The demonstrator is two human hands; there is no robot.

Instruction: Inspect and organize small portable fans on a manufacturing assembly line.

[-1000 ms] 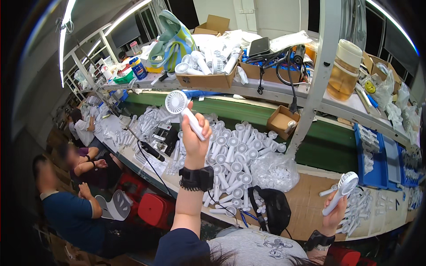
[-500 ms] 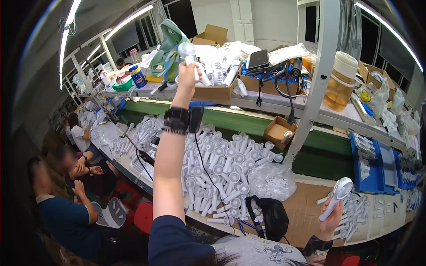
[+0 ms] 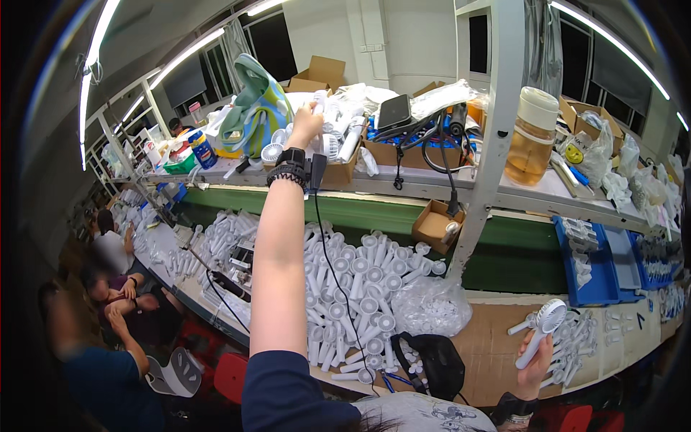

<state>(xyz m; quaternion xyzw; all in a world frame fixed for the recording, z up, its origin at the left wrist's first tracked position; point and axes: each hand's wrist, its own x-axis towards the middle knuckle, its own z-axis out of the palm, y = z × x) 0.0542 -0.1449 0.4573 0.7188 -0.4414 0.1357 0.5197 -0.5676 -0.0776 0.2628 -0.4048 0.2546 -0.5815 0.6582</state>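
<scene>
My left hand point(image 3: 305, 127) is stretched up to the shelf, its fingers closed on a white handheld fan point(image 3: 317, 108) at a cardboard box point(image 3: 338, 171) holding several white fans. A black band sits on that wrist. My right hand point(image 3: 535, 367) is low at the right, gripping the handle of another white handheld fan point(image 3: 543, 328), head up. Between them, a big heap of white fans point(image 3: 353, 291) covers the workbench.
The shelf carries a jar of amber liquid point(image 3: 531, 137), black cables point(image 3: 432, 147), a green bag point(image 3: 252, 108) and boxes. A small open carton point(image 3: 434, 223) and blue trays point(image 3: 597, 259) stand at the right. A black pouch point(image 3: 432, 363) lies near me. Seated people point(image 3: 108, 288) work at left.
My left arm has risen from above the bench heap up to the shelf box, carrying its fan. My right hand with its fan has stayed low at the right.
</scene>
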